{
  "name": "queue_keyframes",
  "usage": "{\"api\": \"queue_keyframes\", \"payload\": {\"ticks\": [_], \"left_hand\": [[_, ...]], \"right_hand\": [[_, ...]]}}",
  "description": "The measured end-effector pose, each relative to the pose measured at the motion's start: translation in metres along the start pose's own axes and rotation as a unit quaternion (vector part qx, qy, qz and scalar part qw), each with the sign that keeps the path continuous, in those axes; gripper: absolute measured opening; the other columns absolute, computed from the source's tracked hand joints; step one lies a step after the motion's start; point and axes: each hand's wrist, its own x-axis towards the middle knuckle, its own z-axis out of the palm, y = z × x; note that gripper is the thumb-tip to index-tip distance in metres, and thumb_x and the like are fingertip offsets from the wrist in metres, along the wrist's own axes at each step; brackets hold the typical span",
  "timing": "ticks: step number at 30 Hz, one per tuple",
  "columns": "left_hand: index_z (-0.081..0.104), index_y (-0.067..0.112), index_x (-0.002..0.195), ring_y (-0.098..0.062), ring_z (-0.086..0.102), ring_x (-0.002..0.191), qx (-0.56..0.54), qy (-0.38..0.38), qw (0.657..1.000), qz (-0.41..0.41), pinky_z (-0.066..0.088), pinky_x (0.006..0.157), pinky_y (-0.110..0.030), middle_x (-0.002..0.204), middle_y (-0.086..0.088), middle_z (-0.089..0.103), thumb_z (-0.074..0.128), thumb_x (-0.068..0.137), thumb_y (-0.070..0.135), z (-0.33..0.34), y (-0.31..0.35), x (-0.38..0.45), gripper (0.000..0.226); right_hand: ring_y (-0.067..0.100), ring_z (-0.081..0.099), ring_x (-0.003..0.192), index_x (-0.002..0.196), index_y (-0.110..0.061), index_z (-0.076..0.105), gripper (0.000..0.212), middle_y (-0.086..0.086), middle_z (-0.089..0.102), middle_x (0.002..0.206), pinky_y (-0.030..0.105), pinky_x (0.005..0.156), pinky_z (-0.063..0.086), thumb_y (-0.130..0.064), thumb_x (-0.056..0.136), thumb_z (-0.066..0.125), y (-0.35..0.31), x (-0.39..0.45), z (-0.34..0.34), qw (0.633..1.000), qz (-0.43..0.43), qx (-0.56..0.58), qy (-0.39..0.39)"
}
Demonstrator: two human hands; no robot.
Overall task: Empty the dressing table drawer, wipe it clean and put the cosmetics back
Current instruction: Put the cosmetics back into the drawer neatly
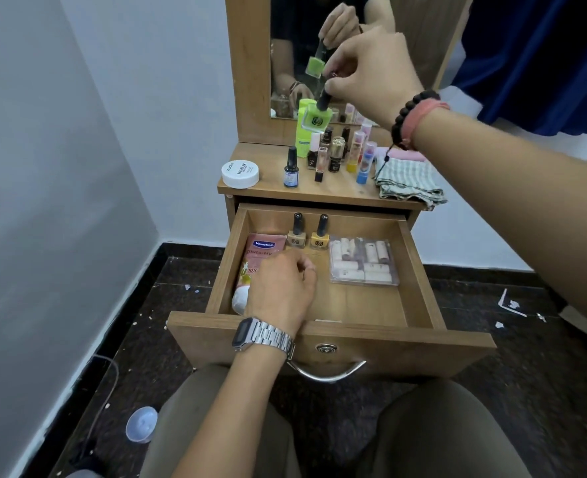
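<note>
- Your olive-trousered knees (433, 439) sit nearest, under the pulled-out wooden drawer (330, 336).
- Inside the drawer: a pink Vaseline tube (256, 257) at the left, a clear plastic box of small pale tubes (363, 260) at the right, and two yellow nail-polish bottles (307, 234) upright at the back.
- Your left hand (281, 288) rests loosely curled in the drawer, partly over the tube; you cannot tell whether it grips anything.
- Your right hand (371, 74) pinches the black cap of a green nail-polish bottle (316, 115), held above the tabletop cosmetics.
</note>
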Motion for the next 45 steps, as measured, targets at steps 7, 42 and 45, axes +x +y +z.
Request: {"api": "queue_keyframes", "payload": {"ticks": [7, 42, 45], "left_hand": [[0.063, 0.027, 0.086, -0.017, 0.062, 0.074, -0.01, 0.047, 0.997, -0.053, 0.036, 0.059, -0.025, 0.081, 0.005, 0.068, 0.052, 0.09, 0.032, 0.002, -0.003, 0.001, 0.013], [0.06, 0.024, 0.087, -0.017, 0.065, 0.079, -0.172, 0.159, 0.969, -0.08, 0.049, 0.076, -0.035, 0.081, 0.007, 0.07, 0.049, 0.091, 0.026, -0.003, -0.008, 0.001, 0.012], [0.06, 0.023, 0.087, -0.014, 0.065, 0.077, -0.18, 0.162, 0.967, -0.081, 0.05, 0.074, -0.033, 0.079, 0.007, 0.07, 0.049, 0.091, 0.026, -0.004, -0.009, 0.001, 0.012]], "right_hand": [[0.001, 0.063, 0.069, 0.093, -0.016, 0.076, 0.013, -0.005, 0.071, 0.081, 0.01, 0.071, 0.052, -0.015, 0.081, 0.072, -0.002, -0.074, -0.011, 0.996, -0.017, 0.05, -0.068], [0.027, 0.062, 0.094, 0.081, -0.028, 0.065, 0.015, 0.005, 0.067, 0.097, 0.026, 0.073, 0.044, -0.013, 0.08, 0.062, 0.024, -0.117, 0.139, 0.969, 0.105, -0.009, -0.225], [0.028, 0.061, 0.095, 0.083, -0.027, 0.065, 0.014, 0.006, 0.067, 0.098, 0.025, 0.072, 0.042, -0.013, 0.08, 0.063, 0.024, -0.118, 0.143, 0.968, 0.107, -0.007, -0.227]]}}
